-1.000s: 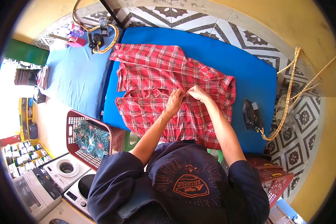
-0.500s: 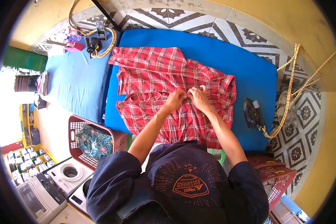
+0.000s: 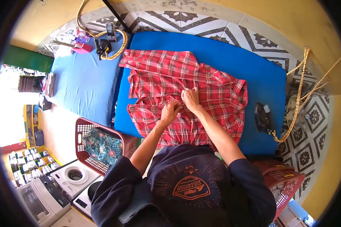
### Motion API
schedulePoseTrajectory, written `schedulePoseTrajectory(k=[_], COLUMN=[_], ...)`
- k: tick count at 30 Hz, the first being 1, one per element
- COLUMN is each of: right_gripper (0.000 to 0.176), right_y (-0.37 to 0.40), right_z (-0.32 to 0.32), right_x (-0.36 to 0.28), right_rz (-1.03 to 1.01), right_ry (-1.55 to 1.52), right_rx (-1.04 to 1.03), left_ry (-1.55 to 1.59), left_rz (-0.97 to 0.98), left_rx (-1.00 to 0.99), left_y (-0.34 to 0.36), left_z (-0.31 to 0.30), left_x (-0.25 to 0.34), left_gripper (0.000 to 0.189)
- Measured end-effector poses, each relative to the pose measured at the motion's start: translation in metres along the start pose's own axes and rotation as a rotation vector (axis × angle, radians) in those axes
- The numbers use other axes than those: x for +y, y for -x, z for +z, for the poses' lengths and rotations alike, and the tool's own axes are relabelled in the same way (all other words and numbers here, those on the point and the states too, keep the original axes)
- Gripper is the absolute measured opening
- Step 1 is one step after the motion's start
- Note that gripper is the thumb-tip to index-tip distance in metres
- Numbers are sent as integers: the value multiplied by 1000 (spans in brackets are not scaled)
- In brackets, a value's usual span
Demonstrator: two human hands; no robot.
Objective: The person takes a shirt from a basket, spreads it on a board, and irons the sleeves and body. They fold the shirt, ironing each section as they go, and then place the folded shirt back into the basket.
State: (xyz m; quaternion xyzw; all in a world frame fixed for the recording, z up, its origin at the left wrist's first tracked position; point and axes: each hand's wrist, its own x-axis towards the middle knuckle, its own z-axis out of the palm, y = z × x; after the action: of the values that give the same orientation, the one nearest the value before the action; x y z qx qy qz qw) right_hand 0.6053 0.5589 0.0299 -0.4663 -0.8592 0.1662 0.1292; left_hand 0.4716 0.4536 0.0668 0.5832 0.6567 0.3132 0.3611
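Observation:
A red plaid shirt lies spread on the blue padded table, its front edges running along the middle. My left hand is closed, fingertips pinched at the shirt's front opening. Just above and to the right, my right hand is closed on the other side of the opening, one finger slightly raised. The two hands are close together but apart. Whatever small part of the fabric lies between the fingertips is too small to make out.
An iron with a corded hose rests at the table's right end. A second iron and a phone sit on the light blue table. A basket with patterned cloth stands lower left; another basket is lower right.
Both hands have shifted left along the shirt's opening, toward its lower edge, and have moved slightly apart. The camera view has shifted, so the surroundings appear a little further right.

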Motion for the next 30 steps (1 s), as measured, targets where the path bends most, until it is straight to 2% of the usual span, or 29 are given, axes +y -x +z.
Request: schedulePoseTrajectory(k=[3, 5, 10, 13, 14, 15, 17, 22, 24, 29, 30], right_gripper=[7, 5, 8, 14, 18, 18, 15, 18, 19, 19, 19], right_y=[3, 7, -2, 1, 6, 3, -1, 3, 7, 4, 5], right_z=[8, 2, -11, -12, -14, -15, -10, -28, -32, -22, -18], right_x=[2, 0, -3, -3, -5, -8, -11, -13, -11, 8, 13], right_rz=[20, 36, -1, 34, -9, -21, 49, 60, 316, 501, 509], right_ry=[35, -104, -29, 27, -28, -30, 40, -44, -238, -402, -459], right_rx=[-2, 124, -77, -52, 49, 54, -86, -79, -250, -371, -382], left_ry=[18, 47, 48, 27, 32, 35, 52, 121, 148, 127, 177], left_rz=[64, 90, 149, 187, 203, 218, 206, 151, 131, 199, 150], left_rx=[65, 101, 119, 144, 142, 142, 161, 129, 139, 214, 187], left_y=[-2, -4, -10, -15, -15, -16, -13, -15, -16, -21, -22], left_z=[0, -1, -5, -2, 0, 2, -1, -6, -4, -5, -6], left_x=[2, 6, 4, -2, -4, -6, -1, -3, -3, -3, -2], left_gripper=[12, 12, 12, 14, 14, 14, 17, 15, 15, 15, 14])
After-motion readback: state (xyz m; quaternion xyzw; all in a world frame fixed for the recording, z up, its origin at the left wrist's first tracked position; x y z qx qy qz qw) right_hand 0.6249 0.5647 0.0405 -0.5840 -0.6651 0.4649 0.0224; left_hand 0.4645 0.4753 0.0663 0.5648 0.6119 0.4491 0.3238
